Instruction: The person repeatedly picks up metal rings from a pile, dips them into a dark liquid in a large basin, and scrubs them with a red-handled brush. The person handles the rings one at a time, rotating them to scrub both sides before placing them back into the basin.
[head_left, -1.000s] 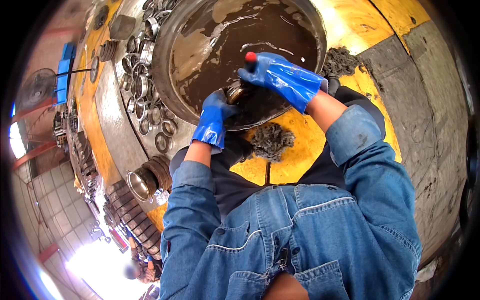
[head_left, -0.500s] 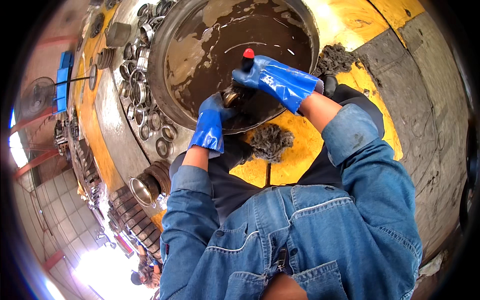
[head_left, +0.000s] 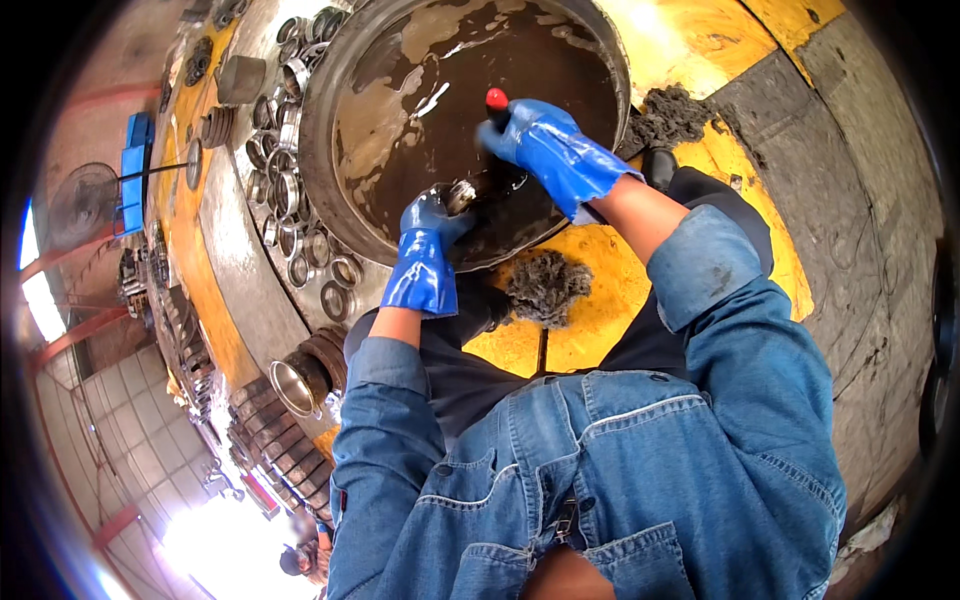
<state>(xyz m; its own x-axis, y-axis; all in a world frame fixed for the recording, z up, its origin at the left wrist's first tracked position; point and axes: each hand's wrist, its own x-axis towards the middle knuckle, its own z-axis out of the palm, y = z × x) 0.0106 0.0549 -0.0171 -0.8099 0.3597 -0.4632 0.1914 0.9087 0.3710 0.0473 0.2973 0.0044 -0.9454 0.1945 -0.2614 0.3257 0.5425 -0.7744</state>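
Note:
Both hands wear blue rubber gloves and reach into a large round metal basin (head_left: pixel 330 80) filled with dark brown liquid (head_left: pixel 540 70). My left hand (head_left: pixel 425 255) grips a small round metal part (head_left: pixel 462 193) at the basin's near edge. My right hand (head_left: pixel 550 150) is closed around a brush with a red-tipped handle (head_left: pixel 496 98), its lower end pressed against that part. The brush head is hidden in the dark liquid.
Several metal rings and bearing races (head_left: pixel 285 190) lie left of the basin. A grey wad of cotton waste (head_left: pixel 545 285) sits on the yellow floor by my knees, another wad (head_left: pixel 665 118) right of the basin. Stacked cylinders (head_left: pixel 300 375) stand at lower left; a fan (head_left: pixel 85 200) far left.
The view has shifted slightly. My right hand has moved with the red-handled brush over the part, which my left hand keeps holding at the basin's edge.

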